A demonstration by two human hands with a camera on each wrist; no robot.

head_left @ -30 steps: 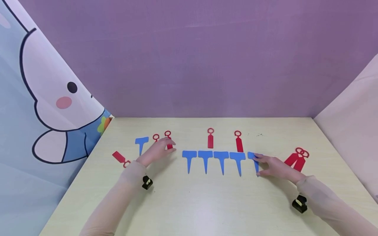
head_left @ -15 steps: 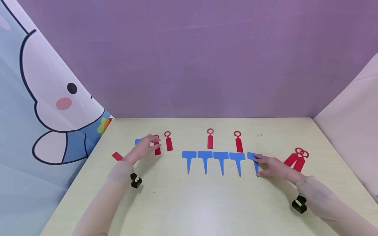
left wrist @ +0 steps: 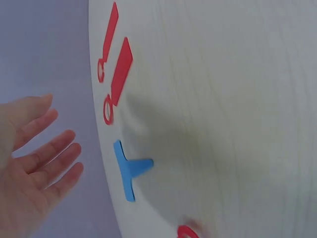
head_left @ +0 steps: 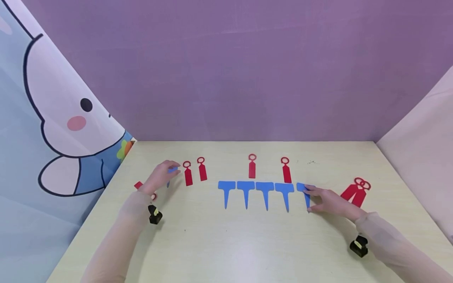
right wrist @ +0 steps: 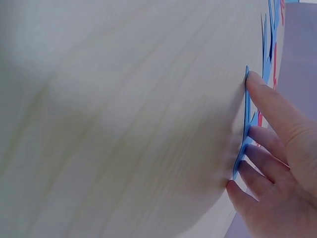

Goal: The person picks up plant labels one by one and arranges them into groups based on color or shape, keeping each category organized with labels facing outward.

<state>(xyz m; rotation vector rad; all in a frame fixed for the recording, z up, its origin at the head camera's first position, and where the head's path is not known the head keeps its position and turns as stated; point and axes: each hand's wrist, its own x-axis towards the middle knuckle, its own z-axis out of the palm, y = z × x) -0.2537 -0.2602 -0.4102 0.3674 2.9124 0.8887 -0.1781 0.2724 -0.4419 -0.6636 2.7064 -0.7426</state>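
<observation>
My left hand hovers over a blue T-shaped plant label at the left of the table, fingers spread and relaxed, holding nothing. Just right of it lie two red ring-topped tags, the nearer and the farther. At the right end of a row of blue T-shaped labels, my right hand rests its fingertips on the last label. Its thumb touches the stem and its extended fingers touch the head. That label lies on the table, partly covered by the hand.
Behind the blue row lie two more red tags, one and another. Two overlapping red tags are right of my right hand. Another red tag is partly hidden under my left arm. A purple wall borders the table's back.
My left hand has moved left, away from the two red tags and over the single blue label. Those tags now show fully. My right hand stays on its label.
</observation>
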